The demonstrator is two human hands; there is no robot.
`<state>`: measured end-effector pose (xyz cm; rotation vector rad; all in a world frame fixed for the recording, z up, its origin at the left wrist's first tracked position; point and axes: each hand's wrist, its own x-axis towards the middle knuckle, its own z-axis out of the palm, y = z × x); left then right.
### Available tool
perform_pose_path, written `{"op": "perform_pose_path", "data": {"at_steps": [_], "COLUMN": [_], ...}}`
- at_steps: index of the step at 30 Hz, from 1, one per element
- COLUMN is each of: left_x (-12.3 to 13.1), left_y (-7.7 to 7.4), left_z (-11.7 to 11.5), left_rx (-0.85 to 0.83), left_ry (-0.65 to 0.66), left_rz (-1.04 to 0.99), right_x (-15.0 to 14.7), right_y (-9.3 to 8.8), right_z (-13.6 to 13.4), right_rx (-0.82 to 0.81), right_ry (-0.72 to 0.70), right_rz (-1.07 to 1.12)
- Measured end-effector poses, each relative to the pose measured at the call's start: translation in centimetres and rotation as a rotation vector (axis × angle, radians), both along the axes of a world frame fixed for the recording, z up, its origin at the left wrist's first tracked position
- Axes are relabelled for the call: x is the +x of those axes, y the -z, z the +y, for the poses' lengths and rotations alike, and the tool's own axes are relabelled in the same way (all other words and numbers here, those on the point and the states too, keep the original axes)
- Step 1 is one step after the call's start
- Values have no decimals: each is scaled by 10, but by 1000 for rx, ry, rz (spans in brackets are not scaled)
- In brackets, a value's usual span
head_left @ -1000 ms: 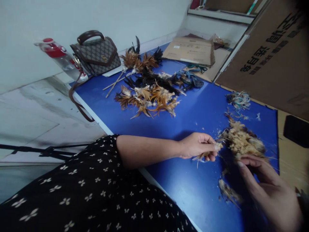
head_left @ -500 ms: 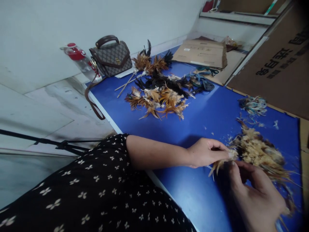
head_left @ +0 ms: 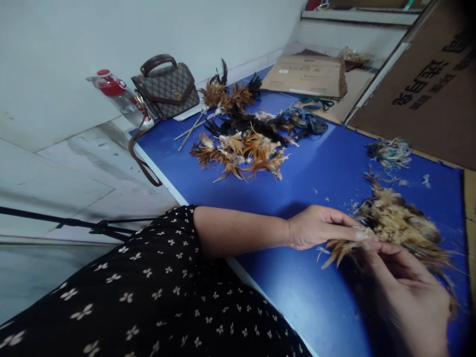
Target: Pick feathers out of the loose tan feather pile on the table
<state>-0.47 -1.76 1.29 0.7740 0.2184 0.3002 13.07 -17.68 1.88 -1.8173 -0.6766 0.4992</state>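
My left hand (head_left: 323, 227) pinches the base of a small bunch of brown feathers (head_left: 340, 249) just above the blue table top (head_left: 308, 178). My right hand (head_left: 411, 300) comes in from the lower right, and its fingertips meet the same bunch at the pinch point. Directly behind both hands lies a loose heap of tan and brown feathers (head_left: 399, 223).
Finished brown and black feather bundles (head_left: 241, 144) lie further back with thin sticks (head_left: 189, 130). A patterned handbag (head_left: 165, 89) and a red-capped water bottle (head_left: 121, 96) stand at the far left edge. Cardboard boxes (head_left: 308, 74) line the back, and cut string scraps (head_left: 388, 152) lie at the right.
My right hand has come up from the near edge to meet my left hand at the feather bunch. The bunch now sticks out further toward the near side.
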Motion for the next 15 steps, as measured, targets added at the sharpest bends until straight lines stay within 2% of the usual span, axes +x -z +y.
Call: {"op": "perform_pose_path", "data": {"at_steps": [4,7,11,15], "left_x": [0,-1,-2,-3], "left_y": [-3,-11,-23,-28], "left_z": [4,14,29,37], "left_rx": [-26,-97,-168,-206], "left_ry": [-13,-15,-46,-67], "left_rz": [15,26,67,95], "right_x": [8,12,29,52], "right_y": [1,-3,0,14], "right_z": [-2,-5,-12,-13], "right_rx": [-9,-35,-82,38], "right_ry": [-30,-40,33,46], "right_rz": [86,113,118,36]}}
